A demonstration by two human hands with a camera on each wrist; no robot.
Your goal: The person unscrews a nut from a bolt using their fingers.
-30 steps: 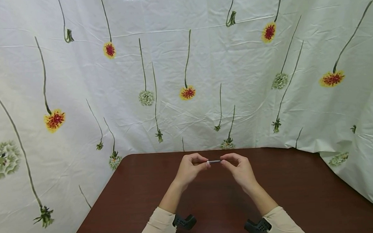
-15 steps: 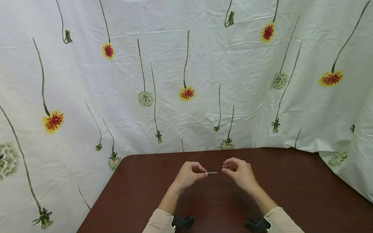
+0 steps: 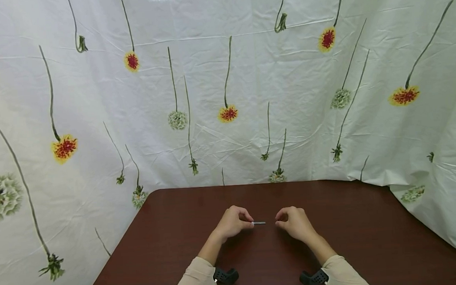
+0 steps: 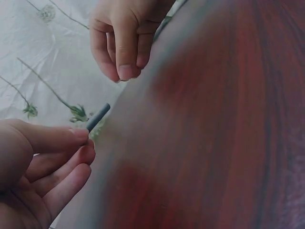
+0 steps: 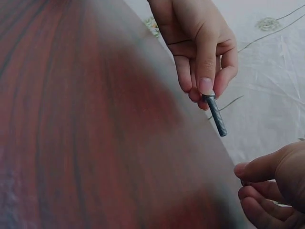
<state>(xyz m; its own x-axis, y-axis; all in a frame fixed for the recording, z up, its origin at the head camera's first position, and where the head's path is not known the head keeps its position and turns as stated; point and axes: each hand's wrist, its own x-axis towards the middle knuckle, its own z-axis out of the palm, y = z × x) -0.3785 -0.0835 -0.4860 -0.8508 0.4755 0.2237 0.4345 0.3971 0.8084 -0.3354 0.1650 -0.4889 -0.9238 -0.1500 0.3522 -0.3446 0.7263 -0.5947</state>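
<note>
My left hand (image 3: 233, 223) pinches a grey metal bolt (image 3: 260, 223) near its head, between thumb and fingertips. The threaded shank (image 5: 217, 118) sticks out toward the right hand, its ridges plain in the right wrist view. Opposite it, a short gap from the bolt's free end, is my right hand (image 3: 294, 222). Its thumb and index fingertips close on a small dark piece (image 5: 244, 182), of which only a sliver shows; I cannot tell its kind. In the left wrist view the bolt (image 4: 99, 117) points up toward the right hand's fingertips.
Both hands are over a dark red-brown wooden table (image 3: 172, 250). A white cloth (image 3: 208, 82) printed with flowers hangs behind the table and along its sides. Each wrist wears a black strap-on device (image 3: 226, 276) by a cream sleeve (image 3: 193, 279).
Both hands have come down toward the table. The right hand has drawn away from the bolt's end, opening a gap, while the bolt has stayed in the left hand.
</note>
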